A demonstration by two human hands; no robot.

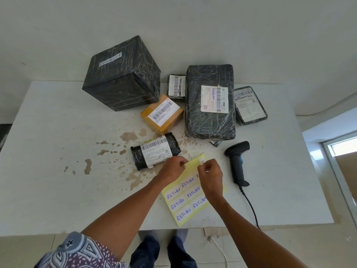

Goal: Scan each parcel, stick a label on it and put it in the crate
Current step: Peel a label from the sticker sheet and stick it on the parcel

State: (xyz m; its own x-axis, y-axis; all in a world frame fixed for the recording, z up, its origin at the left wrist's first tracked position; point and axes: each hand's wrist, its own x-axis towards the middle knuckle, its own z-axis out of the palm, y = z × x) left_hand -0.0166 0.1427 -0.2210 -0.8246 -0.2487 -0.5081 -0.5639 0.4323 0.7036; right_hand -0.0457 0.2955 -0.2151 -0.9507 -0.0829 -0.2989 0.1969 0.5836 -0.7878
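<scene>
With the left hand (172, 167) pinning the yellow label sheet (190, 194) flat on the counter (58, 151), the right hand (209, 176) should peel its pinched label (202, 161) slowly and low, then carry it toward the small black parcel (154, 150) at ten o'clock.

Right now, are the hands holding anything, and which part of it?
Both hands work the yellow label sheet: the left hand pinches its upper left edge, and the right hand pinches a white label at its top corner.
</scene>
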